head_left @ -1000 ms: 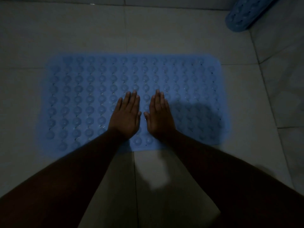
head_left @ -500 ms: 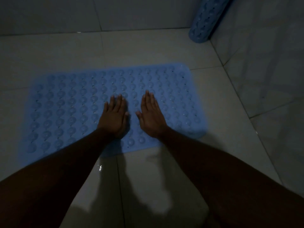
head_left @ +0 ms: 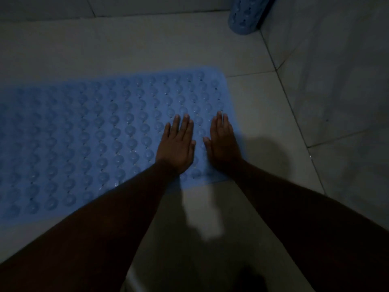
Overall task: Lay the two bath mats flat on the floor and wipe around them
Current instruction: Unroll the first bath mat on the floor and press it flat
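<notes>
A blue bath mat (head_left: 94, 133) covered in round bumps lies flat on the pale tiled floor, running off the left edge of the view. My left hand (head_left: 177, 145) rests palm down on the mat near its right end, fingers straight and close together. My right hand (head_left: 223, 142) lies palm down beside it, over the mat's right edge. Neither hand holds anything. A second blue mat (head_left: 245, 15), rolled into a tube, stands in the far right corner against the wall.
The tiled floor (head_left: 147, 43) stretches behind and in front of the flat mat. A tiled wall (head_left: 336, 70) rises along the right side and another runs along the back. The light is dim, and my arms cast shadows on the floor.
Both hands have slid to the right across the mat, from its middle to its right end. The view has swung right too, so the mat now runs off the left edge.
</notes>
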